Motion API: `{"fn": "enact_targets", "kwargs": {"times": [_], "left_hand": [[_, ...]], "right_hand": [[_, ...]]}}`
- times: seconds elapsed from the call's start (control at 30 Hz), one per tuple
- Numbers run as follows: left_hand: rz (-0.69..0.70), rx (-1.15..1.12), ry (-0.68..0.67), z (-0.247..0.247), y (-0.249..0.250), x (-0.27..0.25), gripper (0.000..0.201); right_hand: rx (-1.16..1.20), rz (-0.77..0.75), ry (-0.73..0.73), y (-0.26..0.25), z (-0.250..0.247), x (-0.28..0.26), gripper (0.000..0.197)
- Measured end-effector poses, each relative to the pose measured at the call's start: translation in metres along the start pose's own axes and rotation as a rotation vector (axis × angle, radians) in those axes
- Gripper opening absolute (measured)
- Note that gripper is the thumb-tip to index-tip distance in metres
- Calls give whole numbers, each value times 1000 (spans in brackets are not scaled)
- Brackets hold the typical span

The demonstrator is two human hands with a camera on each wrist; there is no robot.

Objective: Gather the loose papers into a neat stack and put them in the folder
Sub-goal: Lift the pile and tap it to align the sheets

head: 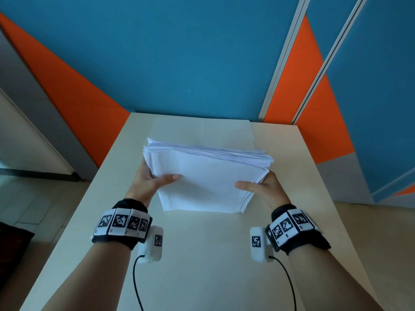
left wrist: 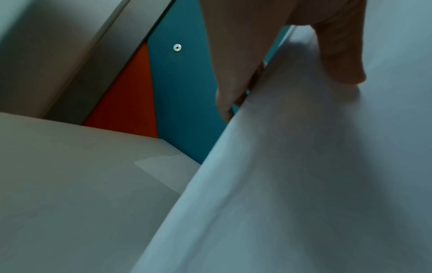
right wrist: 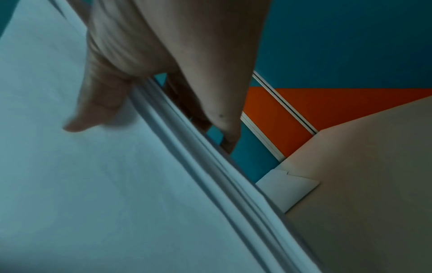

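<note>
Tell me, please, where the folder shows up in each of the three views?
Head: the folder lies flat at the table's far end, behind the paper stack.
Left wrist: a pale sliver beside the stack, probably the folder.
Right wrist: its tabbed corner pokes out from behind the stack.
Shared landmark: the orange-and-blue wall.

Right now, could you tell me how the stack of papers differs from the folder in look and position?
The stack of papers is white and thick with uneven edges; the folder is cream and thin. The stack is gripped by the left hand and right hand, tilted; the folder lies flat on the table behind it. Both are rectangular.
</note>
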State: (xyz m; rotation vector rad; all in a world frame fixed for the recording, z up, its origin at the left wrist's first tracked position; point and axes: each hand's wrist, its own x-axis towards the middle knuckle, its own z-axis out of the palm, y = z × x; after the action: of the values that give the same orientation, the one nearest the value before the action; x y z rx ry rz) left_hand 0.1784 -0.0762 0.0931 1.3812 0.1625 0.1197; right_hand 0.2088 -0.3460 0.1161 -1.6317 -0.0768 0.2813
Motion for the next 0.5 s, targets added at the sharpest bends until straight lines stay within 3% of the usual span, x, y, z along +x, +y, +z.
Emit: {"fn": "enact_targets", "kwargs": {"times": [0.1,0.17,0.27,0.3,0.4,0.5], "left_hand": [[-7,53,-20,12,7,4,56],[12,53,-2,17,10,5,43],[52,35,2,15,15,2,32],[69,37,-4,14,16,1,38],[57,39,-5,3,9,2,86],[10,37,-3,-6,2,-1,95]], "right_hand": [[31,44,11,-1,12,6,52],[88,8,64,-3,18,7,38],[123,-61,97,-8,15,4,33],[132,-88,87,-9,13,3,35],[140,-134,38,-6,7,-1,43],[140,-141,5,-3,1,-3,54]]}}
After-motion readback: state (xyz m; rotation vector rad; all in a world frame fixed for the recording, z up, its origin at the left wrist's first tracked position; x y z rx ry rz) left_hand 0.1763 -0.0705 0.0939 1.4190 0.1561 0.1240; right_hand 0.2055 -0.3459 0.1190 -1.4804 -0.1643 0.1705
